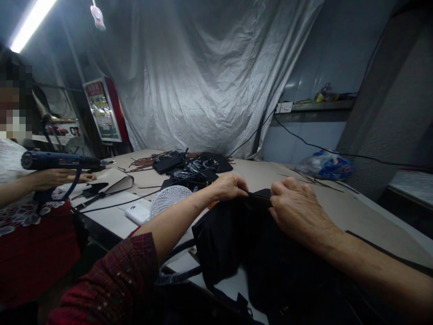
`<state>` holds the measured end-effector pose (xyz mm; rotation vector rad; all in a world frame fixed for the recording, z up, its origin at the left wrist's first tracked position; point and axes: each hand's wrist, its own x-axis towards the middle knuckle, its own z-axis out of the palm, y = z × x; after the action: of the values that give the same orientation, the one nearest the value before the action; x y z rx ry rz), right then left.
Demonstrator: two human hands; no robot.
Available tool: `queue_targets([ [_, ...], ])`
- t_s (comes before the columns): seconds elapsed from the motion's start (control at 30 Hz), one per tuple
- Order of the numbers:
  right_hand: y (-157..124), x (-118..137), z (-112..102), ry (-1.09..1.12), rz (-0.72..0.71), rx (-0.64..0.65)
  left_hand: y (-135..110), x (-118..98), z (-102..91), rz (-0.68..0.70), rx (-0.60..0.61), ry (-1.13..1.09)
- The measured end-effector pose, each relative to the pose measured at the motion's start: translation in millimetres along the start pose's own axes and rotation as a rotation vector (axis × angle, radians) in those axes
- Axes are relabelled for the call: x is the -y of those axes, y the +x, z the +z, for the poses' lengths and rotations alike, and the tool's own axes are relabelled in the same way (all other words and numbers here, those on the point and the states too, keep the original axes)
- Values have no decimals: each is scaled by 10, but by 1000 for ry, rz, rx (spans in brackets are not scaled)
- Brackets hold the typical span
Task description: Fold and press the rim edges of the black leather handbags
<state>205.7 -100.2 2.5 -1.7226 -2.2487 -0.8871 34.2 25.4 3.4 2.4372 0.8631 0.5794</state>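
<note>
A large black bag [219, 246] stands tilted at the table's near edge, in front of me. My left hand [230, 187] pinches its upper edge, thumb and fingers closed on the dark material. A short way to the right, my right hand [297, 203] grips the same edge with curled fingers. Between the two hands a short stretch of the black rim shows. A dark handle [181, 274], partly wrapped in clear plastic, hangs out at the bag's left side. The lower right of the bag is lost in shadow.
A white fan [171, 198] and a white box-shaped device [138, 212] sit left of my forearm. Black bags with plastic-wrapped parts [192, 167] lie farther back. At left, a co-worker holds a heat gun [64, 161]. A black cable [149, 194] crosses the table.
</note>
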Motion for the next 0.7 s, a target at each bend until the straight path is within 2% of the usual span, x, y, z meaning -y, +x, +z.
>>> queue_targets([
  [0.43, -69, -83, 35, 80, 28, -95, -42, 24, -8, 35, 38, -23],
  [0.57, -64, -102, 66, 88, 48, -90, -46, -11, -26, 64, 61, 49],
  [0.7, -58, -94, 70, 102, 51, -103, -51, -37, -41, 142, 24, 195],
])
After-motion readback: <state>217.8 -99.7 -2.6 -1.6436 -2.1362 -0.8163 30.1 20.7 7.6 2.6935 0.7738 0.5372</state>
